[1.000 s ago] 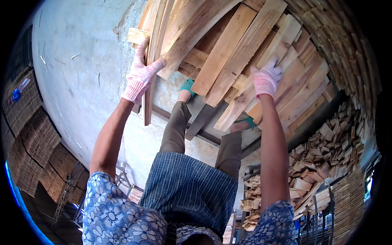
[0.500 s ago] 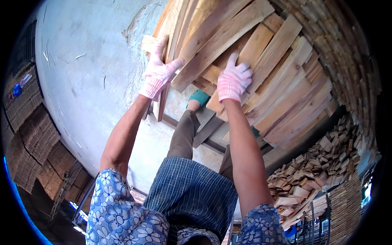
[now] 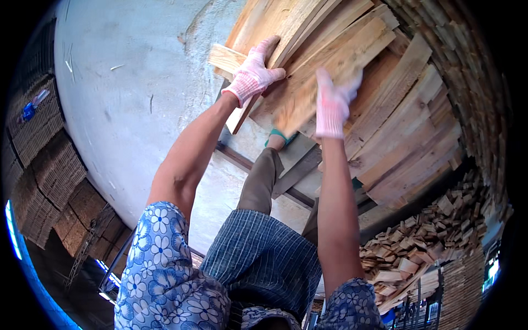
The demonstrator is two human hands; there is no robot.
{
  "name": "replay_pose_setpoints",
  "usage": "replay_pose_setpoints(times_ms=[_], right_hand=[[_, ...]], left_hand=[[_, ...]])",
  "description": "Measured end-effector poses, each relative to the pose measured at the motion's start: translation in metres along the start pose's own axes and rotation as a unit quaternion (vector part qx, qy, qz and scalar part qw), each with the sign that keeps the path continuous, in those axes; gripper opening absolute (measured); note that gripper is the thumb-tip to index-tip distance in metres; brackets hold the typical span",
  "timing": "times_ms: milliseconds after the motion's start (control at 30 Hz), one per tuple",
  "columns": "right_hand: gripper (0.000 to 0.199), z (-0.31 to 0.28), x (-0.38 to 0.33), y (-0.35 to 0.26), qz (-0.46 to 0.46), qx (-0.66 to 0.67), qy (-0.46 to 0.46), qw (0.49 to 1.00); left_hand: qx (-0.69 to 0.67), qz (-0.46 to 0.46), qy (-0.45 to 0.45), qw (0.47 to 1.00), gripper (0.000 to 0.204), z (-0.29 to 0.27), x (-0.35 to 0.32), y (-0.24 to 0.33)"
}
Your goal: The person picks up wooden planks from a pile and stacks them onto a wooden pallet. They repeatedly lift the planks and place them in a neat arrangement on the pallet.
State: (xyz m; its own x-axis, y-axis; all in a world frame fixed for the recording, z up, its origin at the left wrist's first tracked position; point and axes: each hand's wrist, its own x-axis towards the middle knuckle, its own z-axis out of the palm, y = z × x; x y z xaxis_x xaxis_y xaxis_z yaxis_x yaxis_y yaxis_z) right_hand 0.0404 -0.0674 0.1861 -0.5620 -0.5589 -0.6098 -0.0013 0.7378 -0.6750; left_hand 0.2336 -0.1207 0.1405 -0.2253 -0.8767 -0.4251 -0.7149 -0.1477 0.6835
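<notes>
In the head view, the left hand [image 3: 254, 76], in a pink-and-white glove, rests against the upright boards [image 3: 300, 37] at the upper middle, its thumb and forefinger spread apart in a fork. A short pale block [image 3: 224, 56] sticks out just beside its fingers on the left. The right hand [image 3: 332, 110], gloved alike, is blurred; its thumb and fingers point apart, over the loose board [image 3: 300, 110], which slants from lower left to upper right. Whether the fingers pinch this board I cannot tell. More boards [image 3: 404, 129] lie side by side, slanted, to the right of the right hand. A green sandal [image 3: 279, 133] shows below the loose board's lower end, and a heap of wood scraps [image 3: 418, 242] lies at lower right.
</notes>
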Motion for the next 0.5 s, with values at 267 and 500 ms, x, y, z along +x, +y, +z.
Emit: replay_pose_setpoints(times_ms=[267,500], right_hand=[[0.115,0.027,0.033,0.001,0.057,-0.072,-0.016,0.996],[0.097,-0.082,-0.056,0.046,-0.005,0.169,-0.089,0.982]], left_hand=[[-0.062,-0.122,-0.046,0.99,0.091,-0.046,-0.018,0.058],[0.132,-0.041,0.043,0.99,0.11,0.028,0.003,0.029]])
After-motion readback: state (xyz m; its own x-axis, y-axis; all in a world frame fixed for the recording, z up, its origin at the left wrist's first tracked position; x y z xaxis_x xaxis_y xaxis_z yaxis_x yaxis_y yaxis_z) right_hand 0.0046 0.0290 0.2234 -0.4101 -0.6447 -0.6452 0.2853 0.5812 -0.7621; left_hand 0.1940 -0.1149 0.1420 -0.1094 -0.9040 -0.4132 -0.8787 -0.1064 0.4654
